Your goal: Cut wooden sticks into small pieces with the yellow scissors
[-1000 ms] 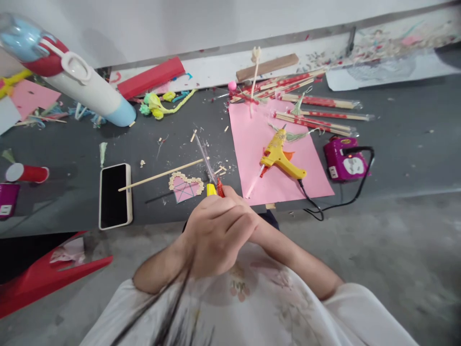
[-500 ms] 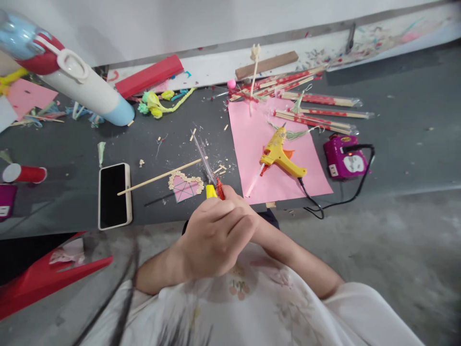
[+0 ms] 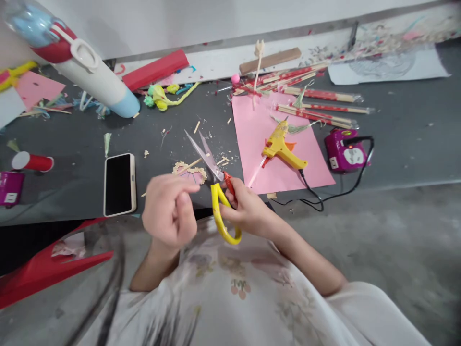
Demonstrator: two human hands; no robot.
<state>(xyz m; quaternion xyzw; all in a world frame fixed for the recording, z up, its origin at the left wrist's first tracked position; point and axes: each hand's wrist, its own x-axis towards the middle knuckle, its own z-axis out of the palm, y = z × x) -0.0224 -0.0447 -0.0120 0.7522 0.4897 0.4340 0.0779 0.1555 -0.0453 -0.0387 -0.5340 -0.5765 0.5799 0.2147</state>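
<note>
Scissors (image 3: 217,192) with one yellow and one red handle are in my right hand (image 3: 245,204), blades apart and pointing away from me. My left hand (image 3: 171,209) is raised at the table's front edge, left of the scissors, its fingers curled and the thumb beside them. Whether it holds anything is hidden. Behind it runs a thin wooden stick (image 3: 190,165), partly covered by the hand, crossing a pink paper heart (image 3: 192,178) edged with small wooden pieces. Short cut bits of stick (image 3: 224,159) lie by the blades.
A yellow glue gun (image 3: 283,144) rests on pink paper (image 3: 248,129), its cord beside a purple box (image 3: 345,151). Packaged sticks (image 3: 320,96) lie behind. To the left are a phone (image 3: 119,185), a tall bottle (image 3: 90,72) and a red thread spool (image 3: 34,162).
My left hand has come off the scissors and moved left, uncovering the yellow handle. The blades have spread apart. The stick's near end no longer lies over the phone.
</note>
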